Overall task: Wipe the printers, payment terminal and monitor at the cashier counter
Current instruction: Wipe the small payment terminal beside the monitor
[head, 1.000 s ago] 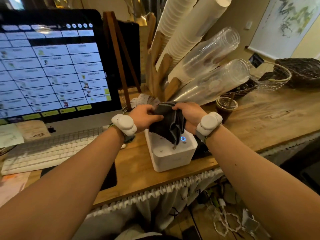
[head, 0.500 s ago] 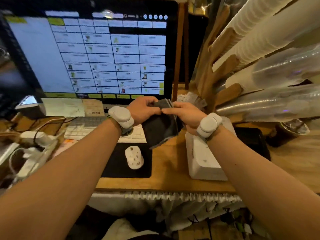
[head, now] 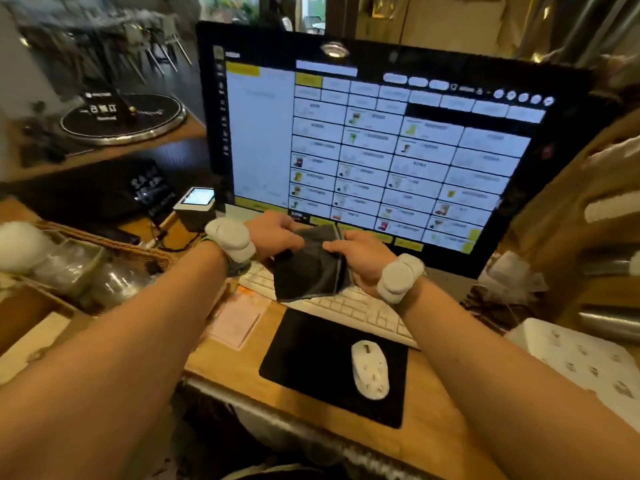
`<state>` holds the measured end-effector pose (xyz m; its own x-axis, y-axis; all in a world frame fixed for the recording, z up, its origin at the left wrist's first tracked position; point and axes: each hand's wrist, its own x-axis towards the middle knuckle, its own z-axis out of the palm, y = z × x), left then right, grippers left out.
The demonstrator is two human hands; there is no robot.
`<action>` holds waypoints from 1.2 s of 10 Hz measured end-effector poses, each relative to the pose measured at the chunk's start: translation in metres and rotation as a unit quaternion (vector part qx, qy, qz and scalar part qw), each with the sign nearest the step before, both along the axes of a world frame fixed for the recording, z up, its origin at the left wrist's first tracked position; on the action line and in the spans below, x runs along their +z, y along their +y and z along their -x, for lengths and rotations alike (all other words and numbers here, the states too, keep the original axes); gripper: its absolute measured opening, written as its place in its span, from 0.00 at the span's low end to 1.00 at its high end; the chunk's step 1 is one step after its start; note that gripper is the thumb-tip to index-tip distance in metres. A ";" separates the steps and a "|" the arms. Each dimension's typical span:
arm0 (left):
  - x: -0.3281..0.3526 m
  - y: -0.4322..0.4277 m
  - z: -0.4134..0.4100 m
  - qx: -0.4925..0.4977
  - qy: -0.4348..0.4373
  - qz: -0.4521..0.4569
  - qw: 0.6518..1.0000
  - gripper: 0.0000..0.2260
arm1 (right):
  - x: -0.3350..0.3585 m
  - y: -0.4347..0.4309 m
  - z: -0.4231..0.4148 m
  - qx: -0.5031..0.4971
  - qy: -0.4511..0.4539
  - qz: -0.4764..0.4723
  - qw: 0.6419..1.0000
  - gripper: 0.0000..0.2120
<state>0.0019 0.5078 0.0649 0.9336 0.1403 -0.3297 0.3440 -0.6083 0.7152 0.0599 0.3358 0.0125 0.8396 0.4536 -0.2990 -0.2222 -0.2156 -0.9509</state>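
A dark grey cloth hangs folded between my hands, above the white keyboard. My left hand pinches its upper left edge and my right hand grips its right edge. Just behind them stands the large black monitor, lit with a grid of menu items. A small grey payment terminal with a lit screen sits to the monitor's left. The corner of a white printer shows at the right edge.
A white mouse lies on a black mouse pad near the counter's front edge. A pink paper lies left of the pad. A wicker basket with glass jars stands at the left. Wooden cup holders fill the right.
My view has swung left from the white printer to the monitor. Both hands carried the cloth along and now hold it over the keyboard.
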 end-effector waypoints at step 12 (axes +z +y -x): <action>-0.064 0.323 -0.096 0.039 0.000 -0.240 0.970 0.16 | -0.028 0.379 -0.043 -0.038 -0.035 0.260 0.964 0.22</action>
